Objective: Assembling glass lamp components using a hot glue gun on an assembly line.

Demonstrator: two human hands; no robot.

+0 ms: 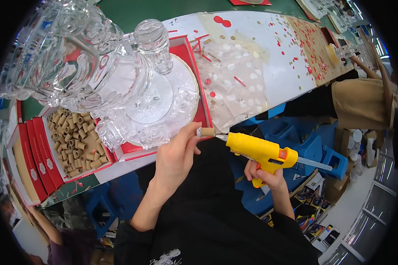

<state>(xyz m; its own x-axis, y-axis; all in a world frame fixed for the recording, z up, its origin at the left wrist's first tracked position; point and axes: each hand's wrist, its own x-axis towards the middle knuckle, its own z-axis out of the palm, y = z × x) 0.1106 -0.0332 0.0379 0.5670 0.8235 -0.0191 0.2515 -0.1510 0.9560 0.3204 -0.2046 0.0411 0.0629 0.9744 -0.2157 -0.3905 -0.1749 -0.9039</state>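
My left hand pinches a small tan cork piece at the table's near edge. My right hand grips a yellow hot glue gun, whose nozzle tip touches the cork's end. Just beyond the cork, a clear glass piece with a stopper-like top stands on a round clear base inside a red tray. A large clear glass figure rises to the left of it.
A red-edged box of several tan cork pieces sits at the left, beside stacked red boxes. Clear plastic sheeting and red-and-white confetti cover the white tabletop. Another person's arm is at the far right. Blue stools stand below.
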